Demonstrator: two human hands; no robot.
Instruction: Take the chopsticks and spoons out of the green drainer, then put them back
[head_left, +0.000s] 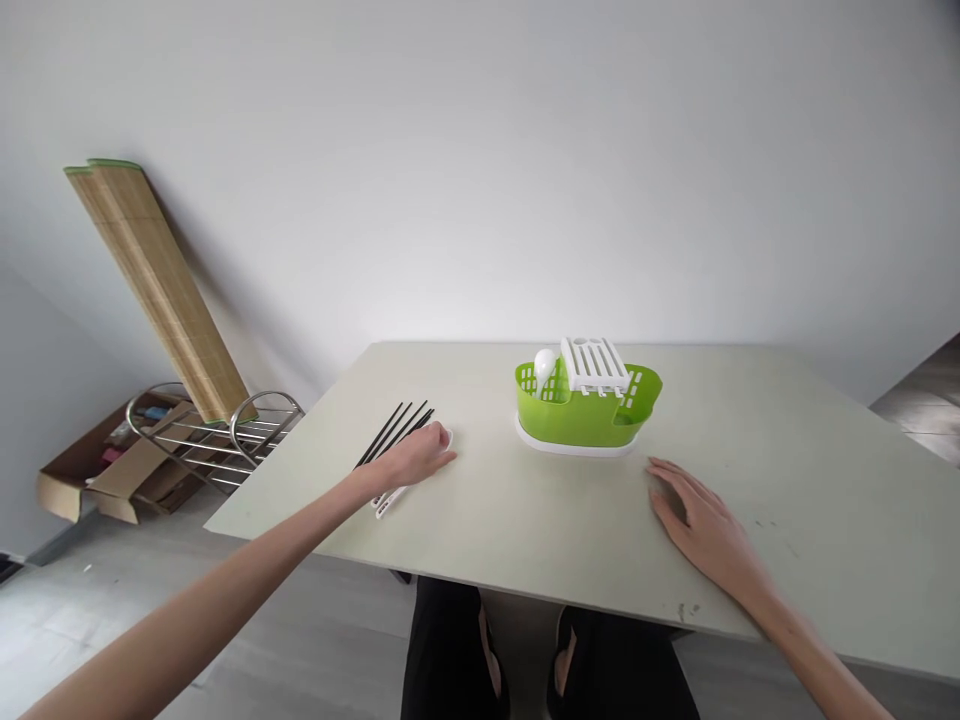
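My left hand [417,458] rests on a bunch of black chopsticks [395,430] and white spoons [390,503] lying on the pale table [750,450]. Its fingers curl down over a white spoon bowl, closed on it. My right hand [701,525] lies flat on the table with fingers stretched out, holding nothing, just right of and in front of a green cutlery drainer [585,410]. The drainer has a white slotted insert [594,364] and a white spoon [544,366] standing in it.
A rolled bamboo mat [161,285] leans on the wall at left, above a metal rack [217,430] and open cardboard boxes [97,470] on the floor. My legs [540,660] show under the table's near edge.
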